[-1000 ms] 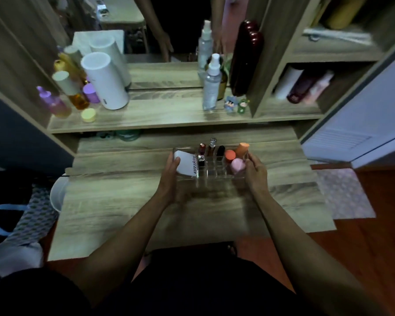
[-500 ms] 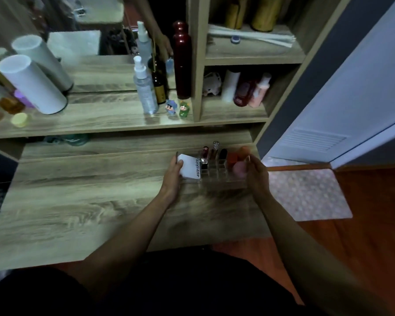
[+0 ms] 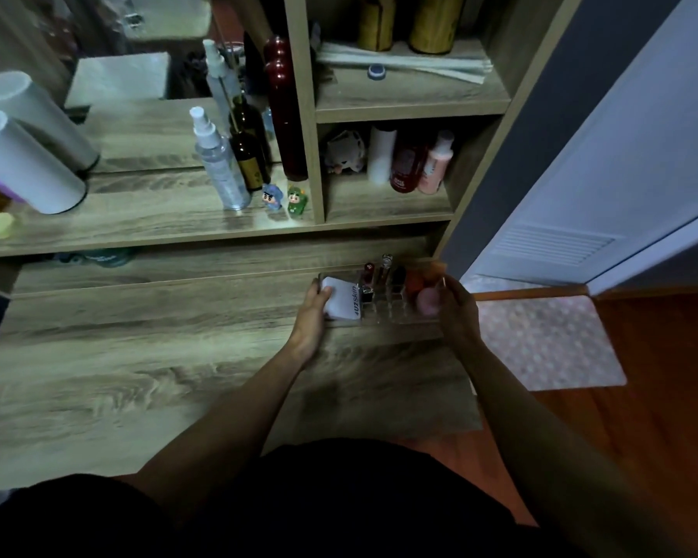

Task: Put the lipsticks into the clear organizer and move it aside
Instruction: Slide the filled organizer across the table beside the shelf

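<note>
The clear organizer [image 3: 391,306] sits near the right end of the wooden desk [image 3: 138,356], close under the shelf unit. Several lipsticks [image 3: 383,271] stand upright in its back cells. A white compact [image 3: 345,300] fills its left part, and orange and pink sponges [image 3: 424,289] its right part. My left hand [image 3: 313,312] grips the organizer's left end with the thumb over the compact. On the other end, my right hand [image 3: 456,306] holds it, fingers curled around the side wall.
A raised shelf behind the desk carries a spray bottle [image 3: 218,163], dark bottles, two small figurines [image 3: 285,199] and white cylinders [image 3: 21,163]. The shelf cubby [image 3: 383,195] at right holds more bottles. A dotted mat [image 3: 540,340] lies on the floor beside the desk's right edge.
The organizer, held by both hands, has travelled to the right along the desk toward its right end. My view has swung right with it.
</note>
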